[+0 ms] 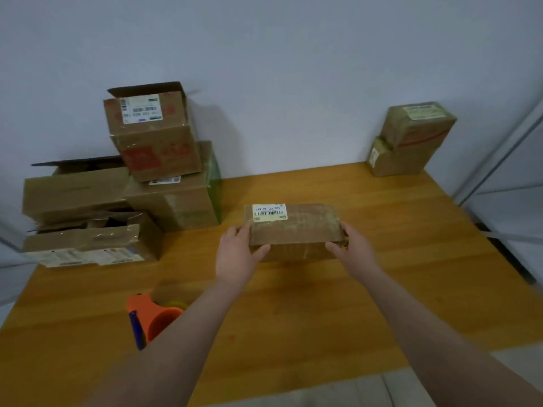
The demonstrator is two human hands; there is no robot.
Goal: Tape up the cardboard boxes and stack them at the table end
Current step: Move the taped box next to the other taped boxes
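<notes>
A small closed cardboard box (296,227) with a white barcode label sits in the middle of the wooden table (411,259). My left hand (238,254) grips its left end, thumb along the front edge. My right hand (352,245) grips its right end. An orange tape dispenser (152,315) with a blue handle lies near the front left, partly hidden by my left forearm. At the far right end of the table, two taped boxes (411,139) are stacked against the wall.
A pile of several open and worn cardboard boxes (123,183) fills the table's far left; the top one (152,130) has its flap raised. A white wall runs behind. A metal frame (499,160) stands past the right edge.
</notes>
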